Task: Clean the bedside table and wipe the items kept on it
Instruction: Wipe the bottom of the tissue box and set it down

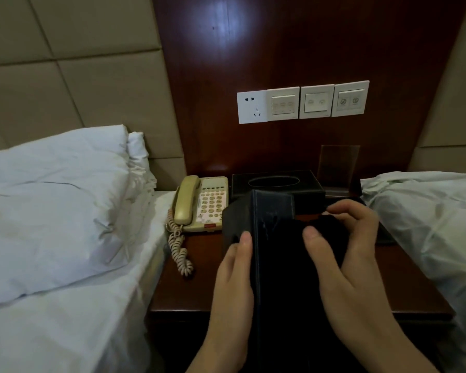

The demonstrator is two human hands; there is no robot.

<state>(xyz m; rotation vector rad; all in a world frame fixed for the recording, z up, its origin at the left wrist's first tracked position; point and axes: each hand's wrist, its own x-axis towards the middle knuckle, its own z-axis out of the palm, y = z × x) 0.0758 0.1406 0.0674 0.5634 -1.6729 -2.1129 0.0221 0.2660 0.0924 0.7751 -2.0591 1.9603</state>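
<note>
Nearest the camera, the left hand (233, 278) grips the left side of a dark, flat leather-look folder (275, 238) with pale stitched edges, thumb pressed on its front face. The folder is held upright above the front half of the dark reddish wooden bedside table (199, 292), its top edge toward 12 o'clock. At 3 o'clock of the folder, the right hand (353, 251) presses a dark cloth (326, 232) against the folder's face, thumb on top and fingers curled closed around the cloth.

The table's front edge runs beneath both wrists. Its left edge meets a white-sheeted bed (65, 305); its right edge meets a second white bed (428, 224). Bare tabletop shows at 9 o'clock of the folder and at 4 o'clock of the right hand.

At 10 o'clock of the folder stands a beige corded telephone (199, 203), its coiled cord (179, 246) trailing toward the front. At 12 o'clock, just behind the folder, sits a black rectangular tissue box (277, 184) with an oval slot. At 1 o'clock stands a clear acrylic sign holder (336, 168). Beyond, white wall switches (303, 102) sit on the wooden panel.
</note>
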